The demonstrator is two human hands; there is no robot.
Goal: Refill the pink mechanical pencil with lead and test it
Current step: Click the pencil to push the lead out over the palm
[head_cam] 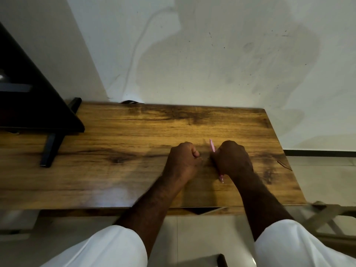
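1. Wooden desk point(119, 151): brown grain top, dark knots, the landmark.
2. Black stand point(51, 149): on the desk's left end, angled leg resting on the top.
3. Stained white wall point(212, 54): directly behind the desk's far edge.
4. Pale tiled floor point(192, 237): below the desk's near edge.

pink mechanical pencil point(212, 147) | slim | tilted | gripped in right fist | both ends protruding

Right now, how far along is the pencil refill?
Nothing looks finished yet. The right hand grips the slim pink mechanical pencil in a fist over the wooden desk; the left hand is closed, its contents hidden. No lead or paper is visible, so loading and testing seem to remain.
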